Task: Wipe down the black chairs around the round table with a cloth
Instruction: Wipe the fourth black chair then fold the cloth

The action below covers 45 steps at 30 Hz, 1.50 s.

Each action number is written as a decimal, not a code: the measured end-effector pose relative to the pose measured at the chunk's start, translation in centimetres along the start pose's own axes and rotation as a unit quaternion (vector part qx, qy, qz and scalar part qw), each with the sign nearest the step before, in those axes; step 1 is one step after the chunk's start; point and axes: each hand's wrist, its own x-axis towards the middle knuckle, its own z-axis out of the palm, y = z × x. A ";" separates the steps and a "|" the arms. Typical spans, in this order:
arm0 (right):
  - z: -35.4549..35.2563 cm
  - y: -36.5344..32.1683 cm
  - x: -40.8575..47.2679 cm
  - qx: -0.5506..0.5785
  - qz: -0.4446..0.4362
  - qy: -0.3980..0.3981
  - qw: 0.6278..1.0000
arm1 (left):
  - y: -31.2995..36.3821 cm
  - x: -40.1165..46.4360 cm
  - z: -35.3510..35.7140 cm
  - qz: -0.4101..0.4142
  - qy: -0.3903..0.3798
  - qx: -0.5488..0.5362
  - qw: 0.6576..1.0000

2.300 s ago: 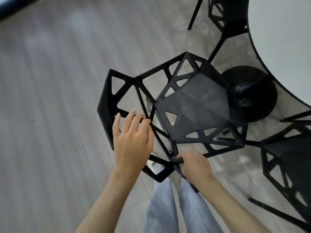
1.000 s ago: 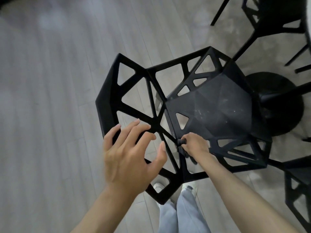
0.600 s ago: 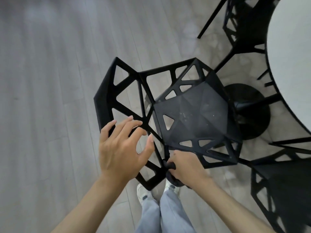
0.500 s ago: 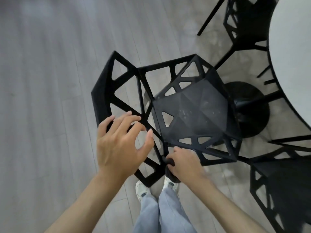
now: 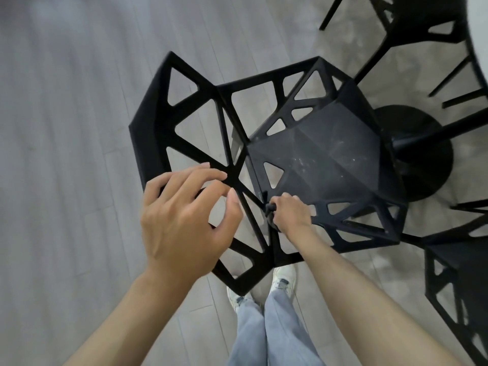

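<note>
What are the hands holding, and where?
Right hand grips a bunched dark cloth against the chair frame. Left hand holds nothing.

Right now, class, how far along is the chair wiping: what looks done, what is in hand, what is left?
Done: nothing can be confirmed; the seat shows pale specks.
In hand: the right hand grips a dark cloth at the seat's near corner, while the left hand rests on the backrest.
Left: that seat, plus the chairs at top right and lower right.
</note>
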 end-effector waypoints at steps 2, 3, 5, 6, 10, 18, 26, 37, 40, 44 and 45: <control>-0.2 0.4 0.2 -0.029 -0.016 -0.011 0.999 | -0.2 -0.1 -0.2 0.006 -0.003 0.000 1.000; -0.4 0.7 0.3 -0.045 -0.020 -0.014 0.999 | -0.3 -0.1 -0.2 0.010 0.000 -0.002 1.000; -1.1 1.9 0.6 -0.076 -0.014 -0.013 0.997 | -0.6 0.0 -0.1 0.013 0.000 -0.006 1.000; -1.5 2.7 0.8 -0.088 -0.008 -0.013 0.996 | -0.6 0.0 -0.2 0.013 -0.008 -0.001 1.000; -3.4 7.2 -0.2 -0.103 0.043 -0.013 0.994 | -1.1 0.5 -0.5 0.013 -0.035 0.015 0.999; -5.6 11.3 -4.2 0.026 0.100 -0.065 0.992 | -4.2 2.0 -0.4 0.004 -0.029 0.028 0.999; -7.3 5.7 -6.9 0.074 -0.009 -0.102 0.992 | -10.6 6.0 -0.4 0.013 -0.098 0.069 0.993; -1.3 1.0 -2.9 0.051 0.050 -0.004 0.997 | -10.1 4.6 0.2 -0.096 -0.062 0.041 0.993; -1.5 1.1 -0.8 0.031 0.049 -0.040 0.998 | -9.8 4.4 0.6 -0.085 -0.065 0.082 0.991; -2.3 0.8 -3.4 0.004 0.022 -0.044 0.999 | -9.6 4.6 0.3 -0.087 -0.078 0.096 0.989; -2.5 0.7 -5.0 -0.012 0.006 -0.028 1.000 | -9.4 4.6 0.1 -0.090 -0.076 0.090 0.989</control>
